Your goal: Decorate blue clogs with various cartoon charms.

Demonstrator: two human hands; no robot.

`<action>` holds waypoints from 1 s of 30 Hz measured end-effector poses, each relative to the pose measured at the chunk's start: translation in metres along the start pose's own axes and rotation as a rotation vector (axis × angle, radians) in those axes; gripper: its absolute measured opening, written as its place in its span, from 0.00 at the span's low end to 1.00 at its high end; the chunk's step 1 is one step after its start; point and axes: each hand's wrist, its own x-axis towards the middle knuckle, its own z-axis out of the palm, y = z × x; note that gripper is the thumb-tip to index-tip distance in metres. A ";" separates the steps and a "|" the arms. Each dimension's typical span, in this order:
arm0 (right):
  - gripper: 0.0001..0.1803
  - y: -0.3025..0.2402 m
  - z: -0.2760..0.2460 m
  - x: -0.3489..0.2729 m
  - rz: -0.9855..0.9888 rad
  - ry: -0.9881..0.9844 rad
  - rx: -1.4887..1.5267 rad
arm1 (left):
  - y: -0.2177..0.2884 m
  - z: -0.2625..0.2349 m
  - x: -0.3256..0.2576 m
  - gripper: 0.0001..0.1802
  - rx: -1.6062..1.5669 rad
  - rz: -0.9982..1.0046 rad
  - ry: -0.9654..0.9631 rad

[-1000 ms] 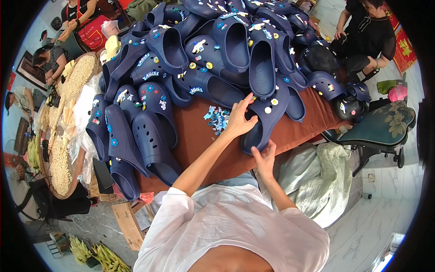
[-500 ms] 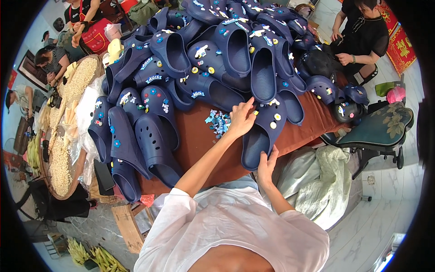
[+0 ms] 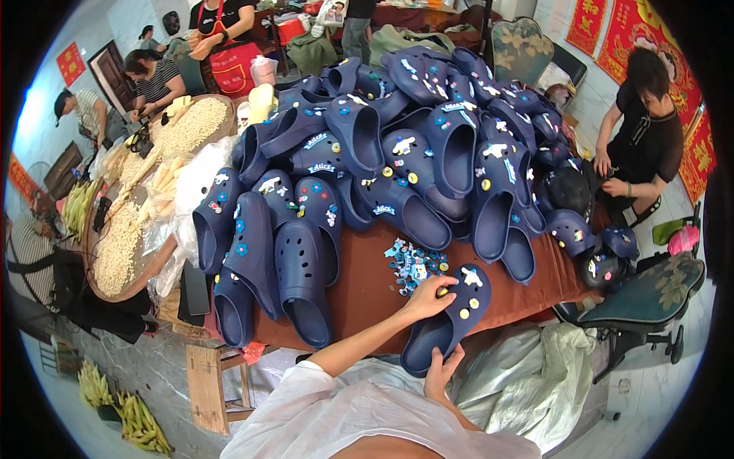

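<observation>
A navy clog (image 3: 432,344) is tilted toward me at the table's near edge, with a white character charm and round white-and-yellow charms on its upper. My right hand (image 3: 442,372) grips its heel end from below. At the side of the upper, the closed fingers of my left hand (image 3: 430,300) seem to pinch a small yellow shoe charm (image 3: 442,291); the fingers partly hide it. Just beyond that hand lies a small pile of loose blue and white charms (image 3: 413,266) on the brown cloth (image 3: 359,283).
A big heap of navy clogs (image 3: 382,153), many with charms, covers the far table. Left stands a round tray (image 3: 164,256) of pale kernels. A whitish sack (image 3: 535,382) and a chair (image 3: 642,287) are at the right. Another person (image 3: 642,130) works at far right.
The view has tipped up, so the heap sits lower in the picture. Both hands remain on the same clog, which now appears lower, below the charm pile and apart from the heap.
</observation>
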 end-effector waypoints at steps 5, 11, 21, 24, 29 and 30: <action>0.29 0.006 -0.005 -0.013 -0.060 -0.105 -0.050 | 0.014 -0.021 -0.024 0.17 -0.219 -0.125 0.045; 0.31 0.016 -0.009 -0.023 -0.014 -0.272 -0.046 | 0.031 -0.051 -0.069 0.10 0.058 -0.246 0.226; 0.30 0.002 0.028 0.008 -0.010 -0.591 -0.053 | 0.043 -0.092 -0.093 0.07 0.248 -0.008 0.582; 0.29 0.009 0.035 0.020 0.070 -0.612 -0.079 | 0.035 -0.098 -0.089 0.07 0.348 -0.052 0.590; 0.27 0.008 0.043 0.028 -0.084 -0.613 -0.438 | 0.014 -0.104 -0.101 0.07 0.381 -0.129 0.625; 0.27 0.006 0.043 0.028 -0.071 -0.616 -0.438 | 0.012 -0.104 -0.104 0.07 0.399 -0.128 0.641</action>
